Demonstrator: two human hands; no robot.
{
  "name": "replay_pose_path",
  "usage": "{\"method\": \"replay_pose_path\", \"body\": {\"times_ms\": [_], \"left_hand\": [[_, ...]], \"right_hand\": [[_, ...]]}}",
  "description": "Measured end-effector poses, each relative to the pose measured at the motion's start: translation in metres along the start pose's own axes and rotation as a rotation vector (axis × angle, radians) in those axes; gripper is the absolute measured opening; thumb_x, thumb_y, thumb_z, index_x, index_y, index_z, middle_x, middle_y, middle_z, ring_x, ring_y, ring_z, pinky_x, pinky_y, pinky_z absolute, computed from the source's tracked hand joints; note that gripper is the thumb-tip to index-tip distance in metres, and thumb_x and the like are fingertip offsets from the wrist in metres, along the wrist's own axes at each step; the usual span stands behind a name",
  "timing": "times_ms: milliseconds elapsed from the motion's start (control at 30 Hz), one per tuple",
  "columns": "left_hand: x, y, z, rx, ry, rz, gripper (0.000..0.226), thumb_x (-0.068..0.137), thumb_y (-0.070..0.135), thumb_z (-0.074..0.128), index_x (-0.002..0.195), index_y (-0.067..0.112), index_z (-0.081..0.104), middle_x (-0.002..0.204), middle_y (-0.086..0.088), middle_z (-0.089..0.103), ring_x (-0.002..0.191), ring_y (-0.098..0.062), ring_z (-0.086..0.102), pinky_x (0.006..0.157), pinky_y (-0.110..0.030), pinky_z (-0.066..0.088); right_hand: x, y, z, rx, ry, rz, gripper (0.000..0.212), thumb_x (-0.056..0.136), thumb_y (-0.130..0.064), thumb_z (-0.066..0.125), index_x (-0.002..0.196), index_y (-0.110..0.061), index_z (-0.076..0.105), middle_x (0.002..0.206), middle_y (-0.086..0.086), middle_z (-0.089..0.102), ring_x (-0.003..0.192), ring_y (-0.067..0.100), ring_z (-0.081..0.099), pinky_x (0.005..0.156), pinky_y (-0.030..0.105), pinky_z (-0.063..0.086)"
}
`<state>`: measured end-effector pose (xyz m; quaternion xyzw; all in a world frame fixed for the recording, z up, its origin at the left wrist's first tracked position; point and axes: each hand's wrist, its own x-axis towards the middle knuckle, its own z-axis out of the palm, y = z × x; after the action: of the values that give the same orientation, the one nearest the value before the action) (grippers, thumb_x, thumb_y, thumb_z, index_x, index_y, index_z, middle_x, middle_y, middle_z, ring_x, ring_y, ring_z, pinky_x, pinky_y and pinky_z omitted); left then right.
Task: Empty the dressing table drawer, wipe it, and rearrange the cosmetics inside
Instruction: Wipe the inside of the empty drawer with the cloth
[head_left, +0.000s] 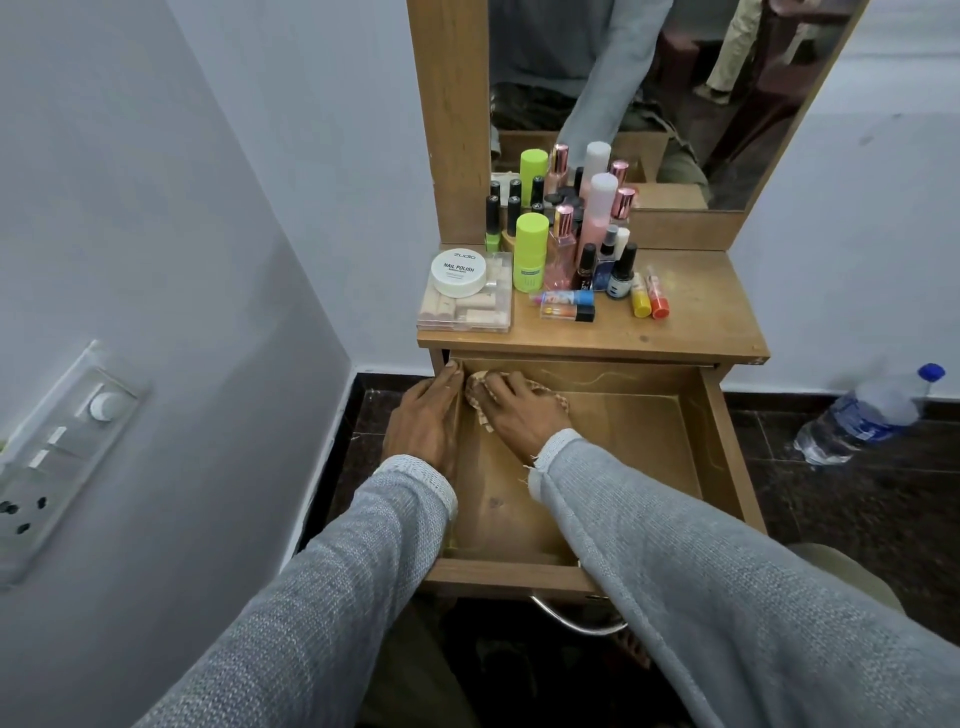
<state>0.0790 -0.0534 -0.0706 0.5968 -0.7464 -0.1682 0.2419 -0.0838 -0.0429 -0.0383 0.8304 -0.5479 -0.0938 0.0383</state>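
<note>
The wooden drawer (722, 452) of the dressing table stands pulled out, with nothing inside but my hand and a cloth. My right hand (524, 410) presses a checked beige cloth (475, 397) flat into the drawer's far left corner. My left hand (426, 421) rests on the drawer's left wall, fingers laid along its top edge. On the tabletop (691, 312) stand the cosmetics: a white nail polish remover tub (458, 271) on a clear box (462, 312), a lime green stick (531, 252), a pink bottle (596, 218), and several small nail polish bottles (621, 270).
A mirror (649, 98) rises behind the tabletop. A plastic water bottle (867, 415) lies on the dark floor at the right. A switch panel (57, 452) is on the left wall, close to the table. A metal handle (576, 618) curves below the drawer front.
</note>
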Motion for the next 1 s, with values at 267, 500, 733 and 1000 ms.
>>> {"method": "replay_pose_path", "body": {"times_ms": [267,500,733,1000], "left_hand": [[-0.001,0.009,-0.004,0.008,0.012,0.031,0.060,0.090,-0.003,0.041,0.144,0.024,0.041,0.148,0.007,0.041,0.134,-0.022,0.039,0.111,-0.041,0.035],[0.001,-0.001,0.000,0.029,-0.041,-0.036,0.050,0.094,0.030,0.032,0.143,0.038,0.038,0.147,0.007,0.043,0.131,-0.021,0.044,0.106,-0.041,0.041],[0.000,0.005,-0.003,0.042,-0.042,-0.014,0.054,0.093,0.008,0.042,0.142,0.030,0.042,0.149,0.005,0.041,0.133,-0.027,0.041,0.106,-0.047,0.040],[-0.003,0.007,-0.005,-0.014,-0.056,-0.082,0.059,0.086,0.037,0.022,0.142,0.036,0.041,0.145,0.001,0.046,0.130,-0.024,0.045,0.103,-0.046,0.044]], "right_hand": [[-0.039,0.049,0.007,-0.072,0.006,0.059,0.057,0.088,-0.017,0.063,0.140,-0.011,0.040,0.134,0.011,0.045,0.115,0.029,0.049,0.067,0.039,0.059],[-0.030,0.032,-0.006,0.024,0.072,0.044,0.059,0.097,-0.011,0.043,0.149,-0.013,0.018,0.146,0.012,0.028,0.127,0.032,0.035,0.087,0.046,0.051],[-0.057,0.069,0.010,-0.023,-0.032,0.102,0.064,0.095,-0.015,0.051,0.151,-0.015,0.019,0.148,0.014,0.029,0.128,0.035,0.037,0.087,0.050,0.053],[-0.047,0.058,0.001,-0.007,0.106,0.090,0.067,0.079,-0.014,0.072,0.141,-0.014,0.044,0.130,0.013,0.050,0.110,0.033,0.052,0.067,0.047,0.058]]}}
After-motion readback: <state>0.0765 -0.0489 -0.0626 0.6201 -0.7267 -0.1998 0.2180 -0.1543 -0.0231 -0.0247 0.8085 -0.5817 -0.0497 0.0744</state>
